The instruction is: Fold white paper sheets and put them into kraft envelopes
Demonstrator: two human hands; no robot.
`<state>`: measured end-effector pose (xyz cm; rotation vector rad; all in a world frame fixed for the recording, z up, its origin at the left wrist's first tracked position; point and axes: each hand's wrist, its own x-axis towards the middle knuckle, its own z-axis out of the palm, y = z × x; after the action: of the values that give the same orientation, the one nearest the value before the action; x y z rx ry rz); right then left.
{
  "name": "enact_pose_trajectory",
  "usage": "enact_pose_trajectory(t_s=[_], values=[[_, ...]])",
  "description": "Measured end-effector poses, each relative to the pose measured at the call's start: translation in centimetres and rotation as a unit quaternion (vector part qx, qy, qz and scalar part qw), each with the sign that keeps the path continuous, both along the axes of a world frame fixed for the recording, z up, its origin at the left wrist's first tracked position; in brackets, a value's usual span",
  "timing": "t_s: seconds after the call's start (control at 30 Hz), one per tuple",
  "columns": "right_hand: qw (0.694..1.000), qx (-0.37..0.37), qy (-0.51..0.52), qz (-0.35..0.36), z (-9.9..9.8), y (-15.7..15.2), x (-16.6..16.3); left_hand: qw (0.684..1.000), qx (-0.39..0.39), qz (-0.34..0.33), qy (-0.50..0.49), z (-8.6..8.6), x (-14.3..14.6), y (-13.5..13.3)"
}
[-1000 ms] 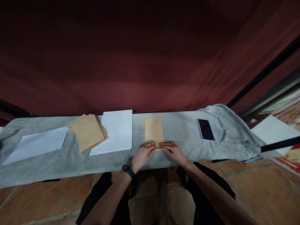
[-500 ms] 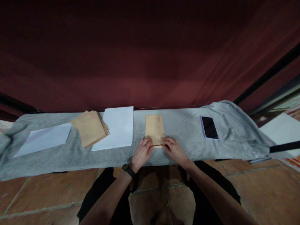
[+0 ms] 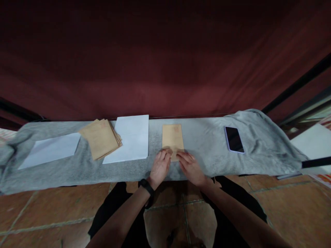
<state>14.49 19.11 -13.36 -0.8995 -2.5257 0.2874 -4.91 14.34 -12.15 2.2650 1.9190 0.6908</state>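
A brown paper envelope (image 3: 172,136) lies flat in front of me, a small reddish print near its far right corner. My left hand (image 3: 160,164) is at its near left edge, fingers curled and closed on the paper. At the near right edge my right hand (image 3: 190,167) has its fingers bent together on the envelope, close to the left fingertips. The fingers cover much of the near end, where the flap is. On my left wrist is a dark band.
A grey cloth (image 3: 207,137) covers the narrow bench. Leftward lie a stack of white paper (image 3: 134,137), several brown envelopes (image 3: 100,139) overlapping it, and another white sheet (image 3: 51,150). A phone (image 3: 234,139) rests to the right. A dark red curtain (image 3: 165,69) hangs behind.
Both hands have moved inward along the envelope's near end, fingertips now nearer each other. The pale strip showing at that end is now folded or covered. The view has shifted slightly.
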Motion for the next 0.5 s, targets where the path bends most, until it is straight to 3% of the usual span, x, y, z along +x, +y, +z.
enact_pose_trajectory(t_s=[0.13,0.5], values=[[0.999,0.019,-0.050,-0.006,-0.6,-2.3,-0.4,0.995,-0.033,-0.086,0.045,-0.8,0.9,-0.4],[0.997,0.038,-0.065,-0.020,-0.9,-3.1,1.3,0.992,-0.053,-0.036,0.109,-0.8,0.2,-3.1]])
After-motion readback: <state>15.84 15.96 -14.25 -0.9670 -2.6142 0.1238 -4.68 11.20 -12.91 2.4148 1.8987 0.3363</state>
